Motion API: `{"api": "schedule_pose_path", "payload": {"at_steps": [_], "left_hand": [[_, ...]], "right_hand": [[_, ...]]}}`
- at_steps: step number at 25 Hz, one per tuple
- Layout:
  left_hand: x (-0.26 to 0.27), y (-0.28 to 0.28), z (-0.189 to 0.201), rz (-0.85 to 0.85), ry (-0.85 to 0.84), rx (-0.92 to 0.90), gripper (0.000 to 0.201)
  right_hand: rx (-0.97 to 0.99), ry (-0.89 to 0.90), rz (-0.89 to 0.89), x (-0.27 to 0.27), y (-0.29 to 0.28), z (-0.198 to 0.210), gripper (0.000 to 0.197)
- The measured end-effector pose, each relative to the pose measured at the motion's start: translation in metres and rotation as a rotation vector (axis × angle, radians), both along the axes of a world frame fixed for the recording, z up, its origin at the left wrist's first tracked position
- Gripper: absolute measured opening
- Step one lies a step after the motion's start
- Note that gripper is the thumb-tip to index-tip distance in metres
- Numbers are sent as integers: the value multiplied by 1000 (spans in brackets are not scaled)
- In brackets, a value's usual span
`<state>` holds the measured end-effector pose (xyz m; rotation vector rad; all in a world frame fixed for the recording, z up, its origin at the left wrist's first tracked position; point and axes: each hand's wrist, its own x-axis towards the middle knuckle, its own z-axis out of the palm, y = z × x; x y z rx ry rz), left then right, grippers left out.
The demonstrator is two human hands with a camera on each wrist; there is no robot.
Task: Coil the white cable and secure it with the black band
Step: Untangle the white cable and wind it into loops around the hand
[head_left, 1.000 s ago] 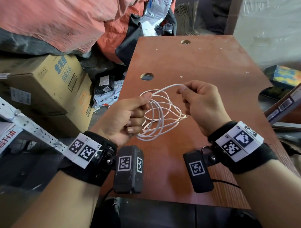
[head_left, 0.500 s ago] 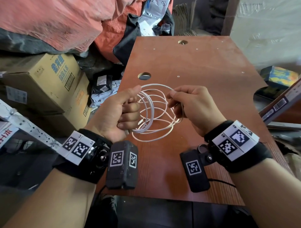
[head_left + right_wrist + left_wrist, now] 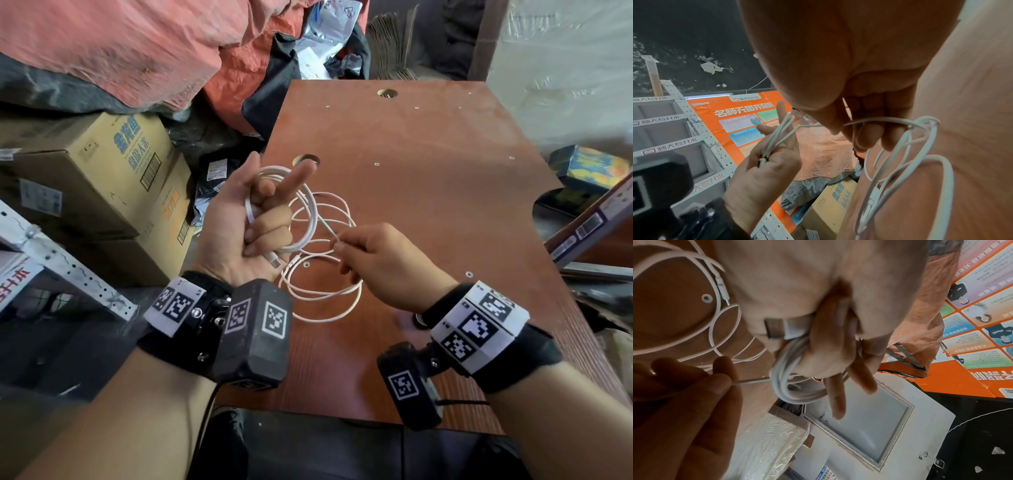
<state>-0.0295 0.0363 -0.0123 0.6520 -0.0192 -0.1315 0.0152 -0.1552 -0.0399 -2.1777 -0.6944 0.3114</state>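
The white cable [image 3: 325, 298] hangs in several loose loops above the brown table [image 3: 445, 178]. My left hand [image 3: 270, 219] is palm up and grips one side of the loops with its curled lower fingers, index finger pointing out. In the left wrist view the bundle [image 3: 785, 386] runs under those fingers, with a USB plug [image 3: 777, 327] lying against the palm. My right hand [image 3: 337, 241] pinches a single strand to the right of the left hand. In the right wrist view the loops [image 3: 931, 146] hang beside the pinching fingers [image 3: 830, 123]. No black band is in view.
The table has a round hole [image 3: 306, 159] just behind the left hand. Cardboard boxes [image 3: 102, 171] and a perforated metal rail [image 3: 51, 260] stand to the left, red sheeting [image 3: 120, 44] behind them. Boxes and boards [image 3: 589, 171] crowd the right edge.
My left hand has turned palm up and stuck out its index finger. My right hand has dropped down and to the right, pinching one strand. The loops hang lower.
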Motion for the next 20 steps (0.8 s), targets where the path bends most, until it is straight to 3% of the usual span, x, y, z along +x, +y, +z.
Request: {"api": "schedule_pose_path", "payload": {"at_steps": [3, 8, 20], "left_hand": [[4, -5, 1, 39, -57, -87, 54], [6, -12, 7, 229, -121, -80, 64], [19, -30, 3, 391, 47, 417, 49]], "right_hand": [[-15, -74, -19, 4, -3, 0, 33], [-122, -126, 70, 7, -3, 2, 19], [-220, -292, 225, -5, -3, 7, 25]]}}
